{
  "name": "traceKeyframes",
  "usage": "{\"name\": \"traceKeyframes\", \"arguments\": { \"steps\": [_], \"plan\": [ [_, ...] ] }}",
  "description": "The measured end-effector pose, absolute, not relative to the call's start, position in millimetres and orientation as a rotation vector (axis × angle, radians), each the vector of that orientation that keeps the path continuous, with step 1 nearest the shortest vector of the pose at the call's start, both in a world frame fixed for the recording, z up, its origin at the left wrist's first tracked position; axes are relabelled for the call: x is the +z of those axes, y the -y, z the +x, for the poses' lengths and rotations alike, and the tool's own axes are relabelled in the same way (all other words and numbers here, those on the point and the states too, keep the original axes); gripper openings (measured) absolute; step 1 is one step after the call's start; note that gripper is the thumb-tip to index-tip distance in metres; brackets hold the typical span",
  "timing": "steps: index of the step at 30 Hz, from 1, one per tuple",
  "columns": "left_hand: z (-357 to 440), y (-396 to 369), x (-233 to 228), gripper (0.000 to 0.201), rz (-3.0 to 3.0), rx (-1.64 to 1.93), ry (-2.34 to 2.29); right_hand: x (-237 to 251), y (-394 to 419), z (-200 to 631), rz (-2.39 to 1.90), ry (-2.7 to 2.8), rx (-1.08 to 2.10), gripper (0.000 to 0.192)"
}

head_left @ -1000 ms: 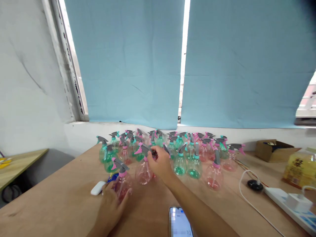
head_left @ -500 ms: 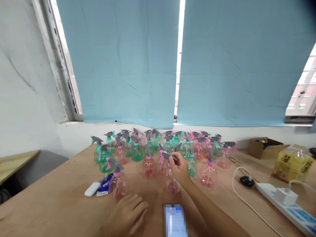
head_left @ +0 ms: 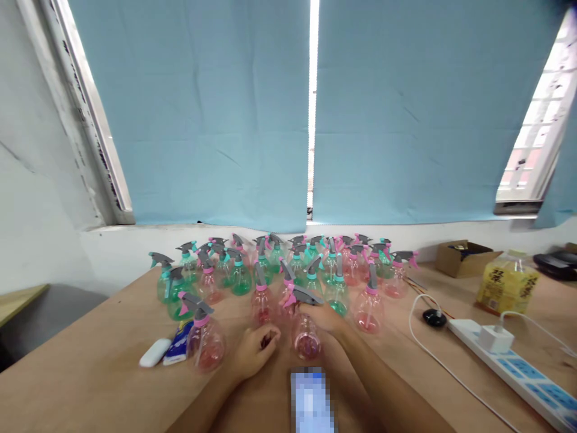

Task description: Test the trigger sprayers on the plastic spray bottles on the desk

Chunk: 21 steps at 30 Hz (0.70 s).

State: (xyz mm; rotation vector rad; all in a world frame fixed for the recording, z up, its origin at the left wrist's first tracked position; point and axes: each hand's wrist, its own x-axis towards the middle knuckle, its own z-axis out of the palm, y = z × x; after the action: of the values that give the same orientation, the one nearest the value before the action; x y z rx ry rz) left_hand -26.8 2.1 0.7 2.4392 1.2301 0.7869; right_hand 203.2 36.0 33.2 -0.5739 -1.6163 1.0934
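My right hand point(head_left: 321, 317) is closed around the neck of a pink spray bottle point(head_left: 307, 341), just under its grey-and-pink trigger head. Its fingers are partly hidden behind the bottle, which stands near the middle front of the group. To the left, my left hand point(head_left: 256, 352) rests low by the tabletop, loosely curled, a gap showing between thumb and fingers; I see nothing held in it. Another pink spray bottle point(head_left: 262, 305) stands just behind that hand. A further pink bottle point(head_left: 206, 347) sits apart at the front left.
Several green and pink spray bottles point(head_left: 241, 279) fill the back of the table. At left lie a white case point(head_left: 155, 352) and a blue packet point(head_left: 180, 344). A phone point(head_left: 312, 400) lies in front. Rightward are a power strip point(head_left: 518, 367), a yellow-labelled jug point(head_left: 507, 285) and a cardboard box point(head_left: 464, 261).
My right hand has shifted from the bottle's trigger head down to its neck. My left hand has moved right and forward, towards that bottle. The view has turned slightly right.
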Motion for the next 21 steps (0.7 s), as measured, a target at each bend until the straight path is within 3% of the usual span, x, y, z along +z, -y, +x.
{"name": "traceKeyframes", "arguments": {
  "steps": [11,21],
  "plan": [
    [-20.8,4.7,6.9,0.022,2.629,0.49,-1.333,36.8,-33.8,205.1,-0.633,1.579,1.138,0.026],
    [-22.4,4.1,3.6,0.022,2.638,0.512,-1.296,37.6,-29.0,200.8,-0.612,1.539,1.136,0.021]
  ]
}}
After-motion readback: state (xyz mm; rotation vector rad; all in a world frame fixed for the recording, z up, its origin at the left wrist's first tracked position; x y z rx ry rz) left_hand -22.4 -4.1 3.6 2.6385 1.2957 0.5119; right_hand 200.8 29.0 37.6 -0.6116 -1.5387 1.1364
